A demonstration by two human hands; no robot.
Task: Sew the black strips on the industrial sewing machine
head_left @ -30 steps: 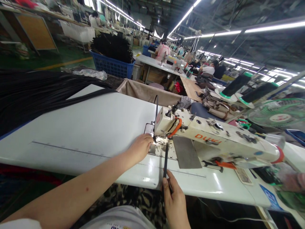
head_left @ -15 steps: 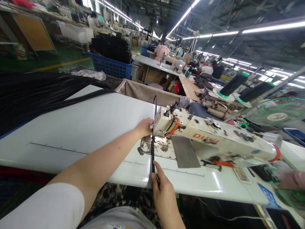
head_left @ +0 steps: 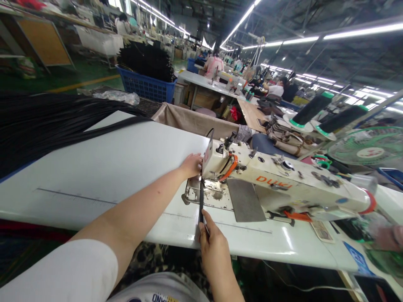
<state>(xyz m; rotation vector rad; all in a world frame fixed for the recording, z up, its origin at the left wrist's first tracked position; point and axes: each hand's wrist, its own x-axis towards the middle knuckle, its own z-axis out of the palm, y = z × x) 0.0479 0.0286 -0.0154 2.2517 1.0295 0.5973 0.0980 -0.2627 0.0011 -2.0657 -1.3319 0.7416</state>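
Observation:
A narrow black strip (head_left: 202,195) runs front to back over the metal plate of the sewing machine (head_left: 252,167), under its needle head. My right hand (head_left: 215,245) is closed on the near part of the strip at the table's front edge, thumb and forefinger along it. A thin shiny piece shows between those fingers, too small to name. Beyond the plate, my left hand (head_left: 190,165) is closed at the strip's far part beside the machine head, its fingertips partly hidden. Past that hand the strip's far end curves up behind the head.
A pile of long black strips (head_left: 37,126) covers the left of the white table (head_left: 132,155). Behind stand a fabric-lined bin (head_left: 192,120) and a blue basket (head_left: 147,89) of black pieces. Thread cones (head_left: 311,110) and a green fan (head_left: 368,149) are at right.
The strip's raised far loop has dropped lower and bent to the right. Both hands stay in nearly the same places, the right one a touch closer to the plate.

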